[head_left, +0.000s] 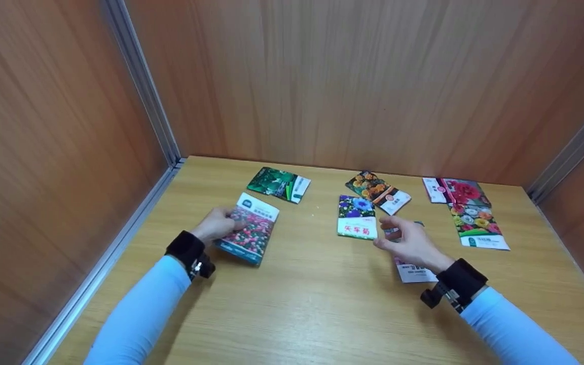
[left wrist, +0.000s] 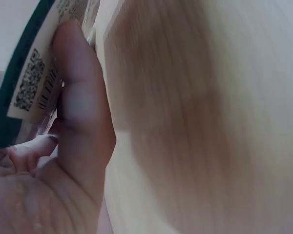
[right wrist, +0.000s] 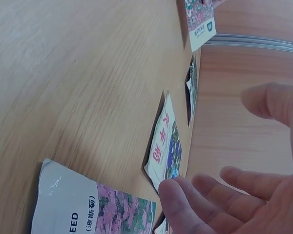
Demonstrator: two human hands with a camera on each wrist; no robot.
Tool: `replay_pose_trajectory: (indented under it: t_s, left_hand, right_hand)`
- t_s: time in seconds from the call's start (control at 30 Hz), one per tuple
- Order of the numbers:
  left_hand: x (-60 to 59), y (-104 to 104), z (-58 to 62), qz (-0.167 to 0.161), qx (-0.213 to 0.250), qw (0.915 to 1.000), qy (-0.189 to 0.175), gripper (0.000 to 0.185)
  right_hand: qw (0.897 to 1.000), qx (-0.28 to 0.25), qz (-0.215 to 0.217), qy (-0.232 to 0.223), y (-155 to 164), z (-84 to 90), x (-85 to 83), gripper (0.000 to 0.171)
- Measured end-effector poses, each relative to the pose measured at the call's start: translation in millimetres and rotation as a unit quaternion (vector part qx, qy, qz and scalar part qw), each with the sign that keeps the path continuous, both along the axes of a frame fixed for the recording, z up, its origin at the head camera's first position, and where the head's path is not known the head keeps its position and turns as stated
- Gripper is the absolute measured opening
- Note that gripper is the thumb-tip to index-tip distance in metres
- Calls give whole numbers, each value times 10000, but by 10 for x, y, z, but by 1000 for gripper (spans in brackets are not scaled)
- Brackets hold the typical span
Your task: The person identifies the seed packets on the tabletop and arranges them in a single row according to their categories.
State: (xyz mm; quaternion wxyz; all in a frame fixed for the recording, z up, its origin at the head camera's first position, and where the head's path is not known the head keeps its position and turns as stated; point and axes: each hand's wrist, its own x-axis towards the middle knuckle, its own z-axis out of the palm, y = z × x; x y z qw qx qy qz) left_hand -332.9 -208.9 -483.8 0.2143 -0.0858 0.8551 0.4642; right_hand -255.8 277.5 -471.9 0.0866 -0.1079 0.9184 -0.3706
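Note:
My left hand [head_left: 217, 225] grips a seed packet with small pink and red flowers [head_left: 249, 229] by its left side, thumb on top; the left wrist view shows a QR code on its back [left wrist: 31, 80]. Over the right half of the table my right hand [head_left: 409, 242] hovers with fingers spread and holds nothing. Partly hidden under it lies a packet with pink flowers and a white end [head_left: 416, 274]. Just left of those fingers lies a packet with blue and purple flowers [head_left: 357, 217], red characters on its white part [right wrist: 161, 134].
Behind lie a green leafy packet [head_left: 278, 183] and an orange-flower packet [head_left: 377, 191]. Farther right, a red-flower packet [head_left: 462, 191] overlaps a multicoloured-flower packet [head_left: 477, 225]. Wooden panels [head_left: 348, 86] enclose the table [head_left: 302, 309] at the back and sides.

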Motion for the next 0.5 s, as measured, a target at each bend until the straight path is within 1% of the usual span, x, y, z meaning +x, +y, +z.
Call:
replay_pose_trajectory:
  t_s: [0.17,0.3,0.43,0.5]
  left_hand:
    - [70,-296,-48,260,-188,9995,-56,73]
    - [135,-541,-61,408,-380,9984,-125,73]
    - [235,-781,-68,406,-516,9978,6,73]
    - [294,-893,-80,329,-604,9975,143,66]
  right_hand:
    - [9999,-61,66,-75,0,-13,-5,75]
    - [9999,-58,83,-93,8,-30,-19,72]
    - [9998,-89,59,-165,-4,-38,-22,71]
    - [9999,-49,64,-105,-17,-49,-27,69]
